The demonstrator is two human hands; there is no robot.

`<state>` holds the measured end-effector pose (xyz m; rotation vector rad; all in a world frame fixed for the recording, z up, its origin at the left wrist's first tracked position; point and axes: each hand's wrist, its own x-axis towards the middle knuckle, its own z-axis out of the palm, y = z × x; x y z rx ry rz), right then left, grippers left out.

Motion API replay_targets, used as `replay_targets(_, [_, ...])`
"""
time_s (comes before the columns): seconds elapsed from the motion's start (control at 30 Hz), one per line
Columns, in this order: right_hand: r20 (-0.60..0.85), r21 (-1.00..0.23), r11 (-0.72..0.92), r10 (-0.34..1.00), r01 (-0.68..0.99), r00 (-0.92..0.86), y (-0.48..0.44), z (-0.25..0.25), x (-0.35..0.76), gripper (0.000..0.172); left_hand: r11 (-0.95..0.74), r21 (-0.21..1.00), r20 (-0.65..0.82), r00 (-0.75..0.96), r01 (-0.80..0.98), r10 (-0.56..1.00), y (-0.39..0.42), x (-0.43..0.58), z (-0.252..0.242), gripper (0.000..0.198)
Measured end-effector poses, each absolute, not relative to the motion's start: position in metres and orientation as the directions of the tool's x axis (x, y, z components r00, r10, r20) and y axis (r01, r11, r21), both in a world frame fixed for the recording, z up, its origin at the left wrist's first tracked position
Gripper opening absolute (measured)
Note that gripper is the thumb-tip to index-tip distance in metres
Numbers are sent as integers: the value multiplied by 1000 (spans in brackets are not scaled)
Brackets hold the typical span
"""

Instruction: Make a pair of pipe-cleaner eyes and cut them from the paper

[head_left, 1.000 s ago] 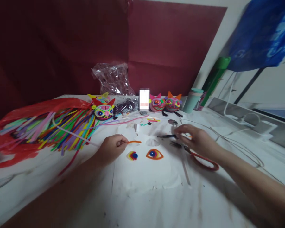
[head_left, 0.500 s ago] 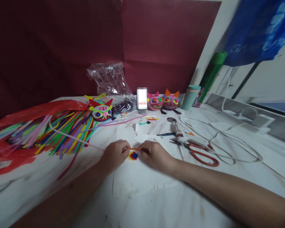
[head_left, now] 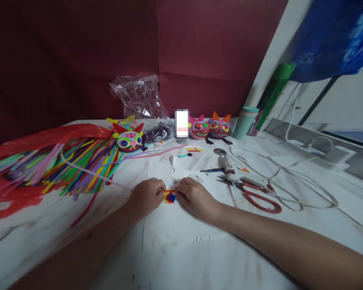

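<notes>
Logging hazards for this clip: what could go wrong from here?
1. The orange strip, held between the left hand and right hand, might slip or nudge the small blue, red and yellow piece right by it.
2. The scissors lie near, blades toward the right hand; a sideways sweep could meet the tips.

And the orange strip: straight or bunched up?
Straight where visible: the orange strip runs level between left hand and right hand; its ends are hidden.

A white marble-patterned tabletop (head_left: 175, 266) bore a sheet of white paper (head_left: 187, 229), a red plastic bag (head_left: 63, 133), red-handled scissors (head_left: 241, 185), a glue gun (head_left: 229, 164), a mint-green tumbler (head_left: 244, 125) and colourful pointy-eared animal-head figures (head_left: 128, 140).
</notes>
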<state>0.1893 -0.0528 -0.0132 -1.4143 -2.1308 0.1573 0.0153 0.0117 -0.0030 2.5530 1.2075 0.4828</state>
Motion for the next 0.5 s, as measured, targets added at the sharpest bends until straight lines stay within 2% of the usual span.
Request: replay_targets(0.5, [361,-443,433,887,785,-286,-52,-15,188,20,-619,292,119,615,729,780,7,15,2,25])
